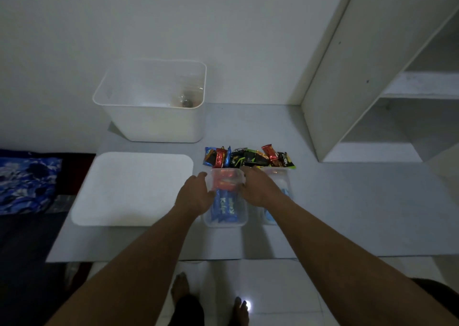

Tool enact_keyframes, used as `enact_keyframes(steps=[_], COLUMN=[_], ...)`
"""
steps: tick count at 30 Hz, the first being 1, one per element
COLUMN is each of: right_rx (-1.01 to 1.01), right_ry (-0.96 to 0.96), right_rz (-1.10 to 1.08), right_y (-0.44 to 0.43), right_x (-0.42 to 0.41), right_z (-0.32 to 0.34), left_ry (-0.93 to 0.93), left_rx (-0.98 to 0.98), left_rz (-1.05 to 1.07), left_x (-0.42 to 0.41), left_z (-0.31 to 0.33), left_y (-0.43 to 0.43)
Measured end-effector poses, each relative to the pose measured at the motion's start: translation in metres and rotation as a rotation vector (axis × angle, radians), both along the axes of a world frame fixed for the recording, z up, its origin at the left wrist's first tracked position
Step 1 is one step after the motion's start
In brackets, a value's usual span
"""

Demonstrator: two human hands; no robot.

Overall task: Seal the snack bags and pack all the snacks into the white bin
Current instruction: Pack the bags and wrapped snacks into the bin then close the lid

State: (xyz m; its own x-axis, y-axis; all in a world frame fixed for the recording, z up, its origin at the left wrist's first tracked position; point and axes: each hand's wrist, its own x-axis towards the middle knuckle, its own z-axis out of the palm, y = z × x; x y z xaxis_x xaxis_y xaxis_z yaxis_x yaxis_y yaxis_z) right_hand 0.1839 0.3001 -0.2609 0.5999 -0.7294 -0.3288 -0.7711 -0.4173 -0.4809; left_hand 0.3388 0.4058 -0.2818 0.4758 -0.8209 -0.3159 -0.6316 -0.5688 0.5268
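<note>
Plastic like this is slippery, so the grip matters. The clear bag [227, 201] with the blue and red snack bars lies flat on the bench [347, 214], mouth pointing away from the person, just in front of the loose snack pile [248, 156]. The left hand [196, 194] is curled round the bag's left edge up near the mouth, and the right hand [258, 189] grips the right edge the same way, so both hands are holding it.

My guess is the step here is closing the zip strip. It's too dim to tell if any of it is pressed together yet.

What I'd do:
- Shake the bars down toward the near end so nothing sits in the strip.
- Keep one corner pulled taut, then pinch along from the other corner.
- Squash the air out before the last bit, or the bag goes in fat.

A second bag [279, 184] lies just beside it, partly under the right wrist, and probably wants the same treatment.

The white bin [154, 124] stands at the back of the bench, well apart from the bags. Its lid [131, 189] lies flat to the left, so the bin is open for dropping things in. Something clear sits at the bottom of the bin, but I can't tell what.
</note>
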Motion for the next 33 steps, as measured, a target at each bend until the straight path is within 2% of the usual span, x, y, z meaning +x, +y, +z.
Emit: enact_keyframes(steps=[7, 15, 19, 26, 33], right_rx=[0.206, 0.172, 0.165, 0.134, 0.151], right_ry=[0.093, -0.125, -0.215, -0.184, -0.185], right_rz=[-0.032, -0.095, -0.157, -0.267, -0.370], right_y=[0.024, 0.022, 0.006, -0.021, -0.024], right_x=[-0.003, -0.010, -0.030, -0.088, -0.128], right_z=[-0.025, 0.000, 0.021, 0.034, 0.008], left_ry=[0.151, 0.273, 0.324, 0.467, 0.535], left_rx=[0.026, -0.026, -0.088, -0.155, -0.097], left_rz=[0.089, 0.211, 0.197, 0.131, 0.093], left_x=[-0.010, 0.002, -0.007, -0.062, -0.099], left_z=[-0.007, 0.021, 0.046, 0.054, 0.029], left_y=[0.008, 0.006, -0.012, -0.042, -0.056])
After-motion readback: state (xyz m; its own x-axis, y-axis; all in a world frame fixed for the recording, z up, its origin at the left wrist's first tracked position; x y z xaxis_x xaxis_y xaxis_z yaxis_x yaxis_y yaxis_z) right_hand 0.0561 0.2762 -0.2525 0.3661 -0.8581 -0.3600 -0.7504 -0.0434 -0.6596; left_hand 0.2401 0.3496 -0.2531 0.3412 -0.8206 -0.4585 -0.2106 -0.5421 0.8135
